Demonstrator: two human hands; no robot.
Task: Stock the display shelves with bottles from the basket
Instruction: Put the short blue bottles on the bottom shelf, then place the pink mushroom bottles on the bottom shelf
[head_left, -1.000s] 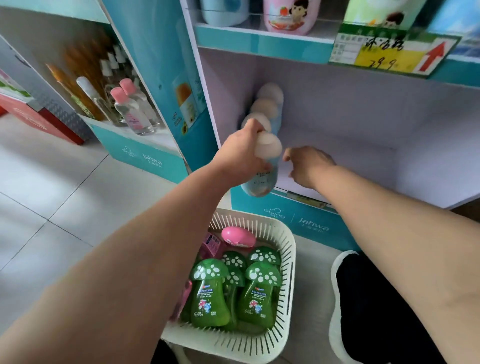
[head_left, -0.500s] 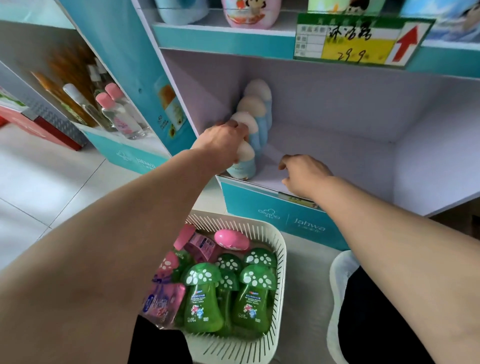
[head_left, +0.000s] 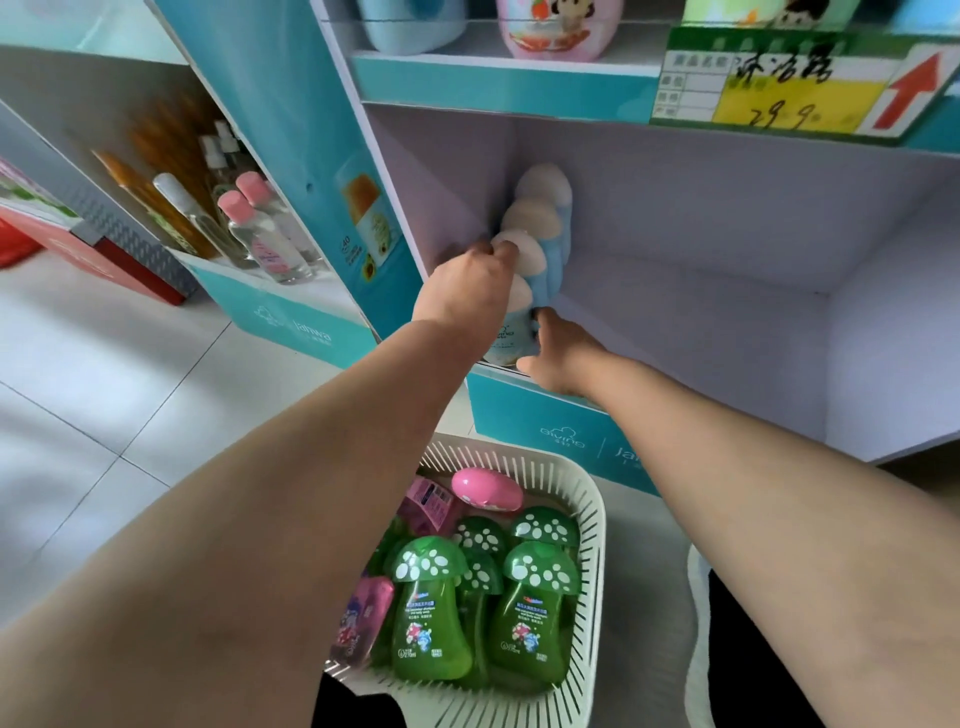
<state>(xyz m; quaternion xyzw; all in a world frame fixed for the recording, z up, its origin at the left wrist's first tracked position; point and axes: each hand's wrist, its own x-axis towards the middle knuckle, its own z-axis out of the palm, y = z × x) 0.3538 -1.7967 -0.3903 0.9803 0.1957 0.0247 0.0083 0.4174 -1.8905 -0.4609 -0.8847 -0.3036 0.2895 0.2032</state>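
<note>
Right hand (head_left: 558, 358) has slid against the front bottle (head_left: 511, 340) (fingers' hold unclear); left hand (head_left: 467, 291) clasps its cap (head_left: 522, 296).

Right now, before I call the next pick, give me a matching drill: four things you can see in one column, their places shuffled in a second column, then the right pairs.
Things
1. green mushroom-cap bottles
2. front blue bottle
3. pink-capped clear bottles
4. price tag

Places
a. on the neighbouring display to the left
b. on the upper shelf edge
c. in the white basket
d. on the lower shelf, between the left hand and the right hand

Pairs: 1-c, 2-d, 3-a, 4-b.
</note>
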